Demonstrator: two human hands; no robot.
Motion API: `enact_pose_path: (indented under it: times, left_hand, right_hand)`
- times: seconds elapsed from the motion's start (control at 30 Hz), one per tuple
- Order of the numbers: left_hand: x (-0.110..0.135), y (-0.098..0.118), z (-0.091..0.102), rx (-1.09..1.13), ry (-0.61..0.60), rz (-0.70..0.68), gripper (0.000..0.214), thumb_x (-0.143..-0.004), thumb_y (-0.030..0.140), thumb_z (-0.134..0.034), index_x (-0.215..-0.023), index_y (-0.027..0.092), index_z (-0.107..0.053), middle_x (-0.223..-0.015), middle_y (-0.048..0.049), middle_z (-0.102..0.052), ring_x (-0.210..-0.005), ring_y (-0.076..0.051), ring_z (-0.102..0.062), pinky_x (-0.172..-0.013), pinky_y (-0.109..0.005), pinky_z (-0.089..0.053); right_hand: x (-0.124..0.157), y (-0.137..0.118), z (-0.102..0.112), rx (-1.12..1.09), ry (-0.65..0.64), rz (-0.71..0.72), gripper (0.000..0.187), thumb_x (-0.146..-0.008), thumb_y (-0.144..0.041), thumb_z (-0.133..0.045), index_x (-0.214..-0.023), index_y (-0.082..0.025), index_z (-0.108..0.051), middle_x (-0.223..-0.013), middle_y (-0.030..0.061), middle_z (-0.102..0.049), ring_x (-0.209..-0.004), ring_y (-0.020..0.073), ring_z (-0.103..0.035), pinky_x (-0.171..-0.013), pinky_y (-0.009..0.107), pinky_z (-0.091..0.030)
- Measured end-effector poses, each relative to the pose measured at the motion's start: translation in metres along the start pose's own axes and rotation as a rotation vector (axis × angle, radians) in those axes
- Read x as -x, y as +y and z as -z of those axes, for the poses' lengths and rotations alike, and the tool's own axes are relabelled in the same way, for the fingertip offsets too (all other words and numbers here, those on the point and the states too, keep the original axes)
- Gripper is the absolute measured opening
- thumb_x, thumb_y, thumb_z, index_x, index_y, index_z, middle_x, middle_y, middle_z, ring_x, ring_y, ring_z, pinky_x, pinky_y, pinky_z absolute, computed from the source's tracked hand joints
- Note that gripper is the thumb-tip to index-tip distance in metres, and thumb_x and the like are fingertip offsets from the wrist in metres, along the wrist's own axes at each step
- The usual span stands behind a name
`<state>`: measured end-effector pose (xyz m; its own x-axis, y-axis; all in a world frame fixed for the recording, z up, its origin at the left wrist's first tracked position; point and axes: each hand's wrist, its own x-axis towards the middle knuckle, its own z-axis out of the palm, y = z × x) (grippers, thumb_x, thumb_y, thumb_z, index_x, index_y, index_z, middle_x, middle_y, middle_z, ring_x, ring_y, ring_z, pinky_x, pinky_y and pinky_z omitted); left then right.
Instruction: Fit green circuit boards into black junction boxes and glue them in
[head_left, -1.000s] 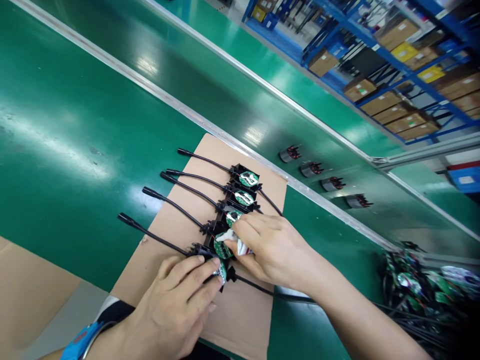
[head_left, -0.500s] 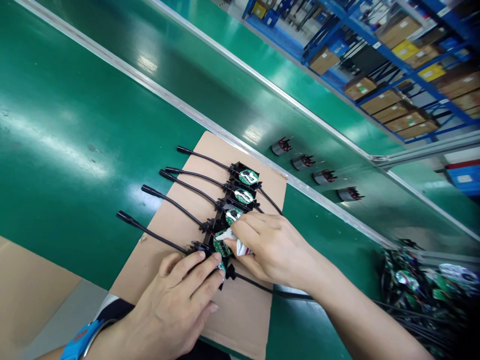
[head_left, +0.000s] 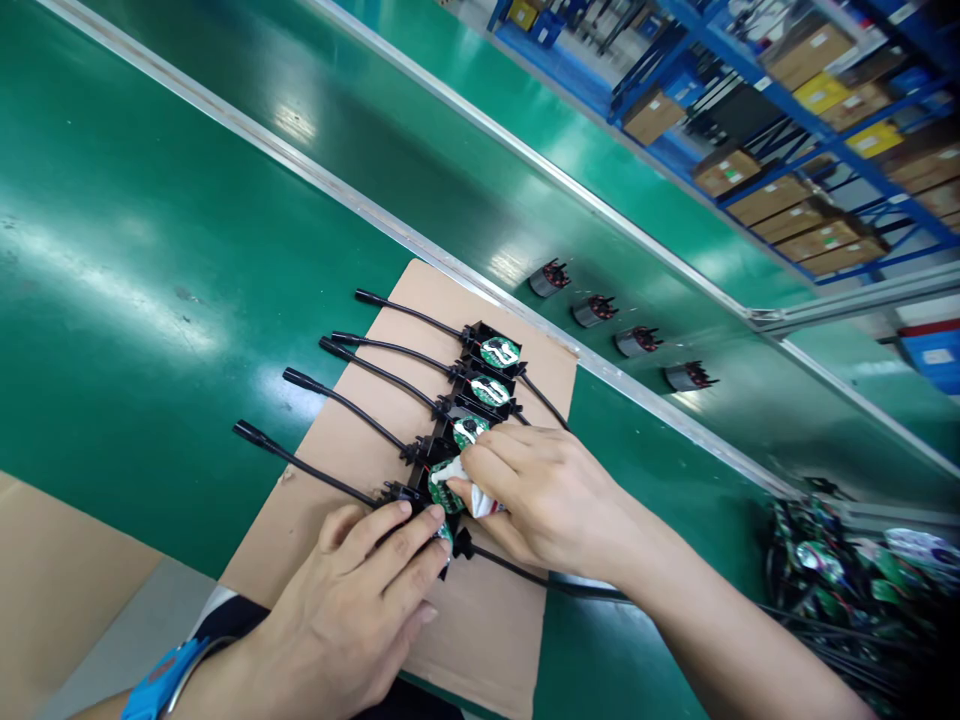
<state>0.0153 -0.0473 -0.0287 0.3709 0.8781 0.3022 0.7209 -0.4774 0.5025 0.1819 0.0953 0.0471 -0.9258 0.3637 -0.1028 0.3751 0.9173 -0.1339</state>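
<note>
My right hand [head_left: 547, 500] is closed around a white squeeze tube [head_left: 484, 504]. The tube's nozzle touches or hovers just over a round green circuit board [head_left: 442, 492] in a black housing; exact contact cannot be made out. My left hand [head_left: 375, 590] lies with fingers stretched over the nearest housing [head_left: 405, 493], mostly covering its board. Several such housings stand in a row on a cardboard sheet [head_left: 480, 630], with black cables [head_left: 375, 390] running out to both sides. White paste lies on the farther boards [head_left: 499, 351], and the third board [head_left: 469, 431] is partly behind my right hand.
Beyond a metal rail [head_left: 360, 210], several metal cylinders with dark prongs and reddish windings [head_left: 595, 309] stand in a line on a green surface. A pile of cables and boards [head_left: 847, 590] lies at the right. Blue shelving [head_left: 795, 110] with boxes stands farther back.
The metal cylinders beyond the rail have shifted up and to the left along the green surface. My hands and the tube keep nearly the same place; the camera view has moved slightly.
</note>
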Motion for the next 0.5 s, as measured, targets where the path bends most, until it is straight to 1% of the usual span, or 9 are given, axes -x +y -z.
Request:
enact_pose_path:
  times: [0.2, 0.37, 0.5]
  left_hand:
    - [0.000, 0.000, 0.002, -0.004, -0.008, -0.001, 0.033, -0.093, 0.022, -0.047, -0.124, 0.020, -0.059, -0.135, 0.0022, -0.055, -0.116, -0.022, -0.047, -0.089, -0.037, -0.033]
    - [-0.001, 0.000, 0.002, 0.003, -0.003, -0.001, 0.031, -0.095, 0.023, -0.046, -0.122, 0.020, -0.060, -0.135, 0.0018, -0.056, -0.116, -0.022, -0.047, -0.090, -0.037, -0.032]
    - [0.002, 0.002, -0.002, 0.030, 0.013, 0.019, 0.032, -0.095, 0.028, -0.049, -0.124, 0.019, -0.059, -0.136, 0.0010, -0.054, -0.115, -0.022, -0.047, -0.091, -0.038, -0.031]
  right_hand:
    - [0.007, 0.002, 0.000, -0.048, -0.009, -0.009, 0.016, -0.085, -0.016, -0.046, -0.071, -0.018, -0.051, -0.067, 0.0012, -0.049, -0.060, 0.0158, -0.041, -0.058, 0.029, -0.032]
    - [0.015, -0.003, 0.002, -0.049, -0.021, 0.004, 0.014, -0.084, -0.014, -0.049, -0.070, -0.017, -0.051, -0.066, 0.0004, -0.046, -0.059, 0.0151, -0.037, -0.055, 0.030, -0.029]
    - [0.021, -0.008, 0.004, -0.070, -0.038, 0.010, 0.015, -0.086, -0.016, -0.049, -0.072, -0.017, -0.052, -0.067, 0.0008, -0.047, -0.060, 0.0157, -0.039, -0.055, 0.030, -0.030]
